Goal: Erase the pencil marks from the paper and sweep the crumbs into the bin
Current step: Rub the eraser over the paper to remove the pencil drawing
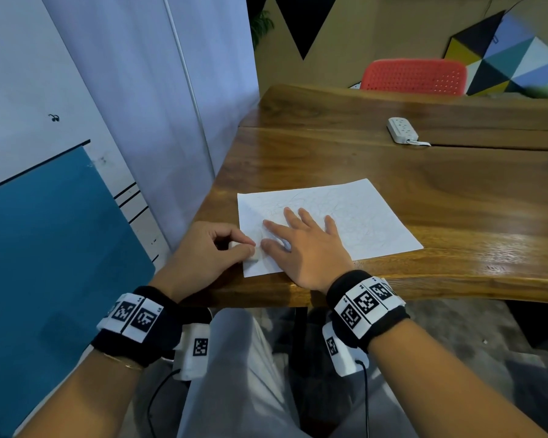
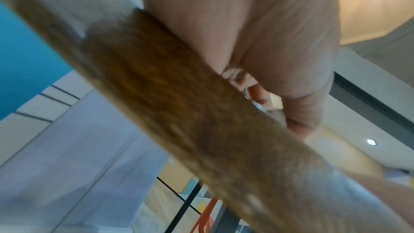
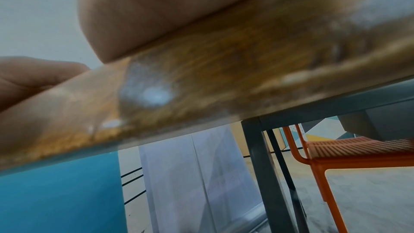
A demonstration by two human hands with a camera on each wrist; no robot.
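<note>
A white sheet of paper [image 1: 361, 216] with faint pencil lines lies on the wooden table [image 1: 456, 200] near its front left corner. My left hand [image 1: 249, 248] pinches a small white eraser [image 1: 253, 255] against the paper's near left corner. In the left wrist view the eraser [image 2: 276, 101] shows as a pale block between the curled fingers. My right hand [image 1: 298, 229] lies flat on the paper just right of the eraser, fingers spread. I cannot make out any crumbs. No bin shows in any view.
A white power strip [image 1: 404, 130] lies farther back on the table. A red chair [image 1: 415, 77] stands behind the table. White and blue panels [image 1: 45, 248] stand close on the left. The table's front edge [image 3: 224, 68] runs under both wrists.
</note>
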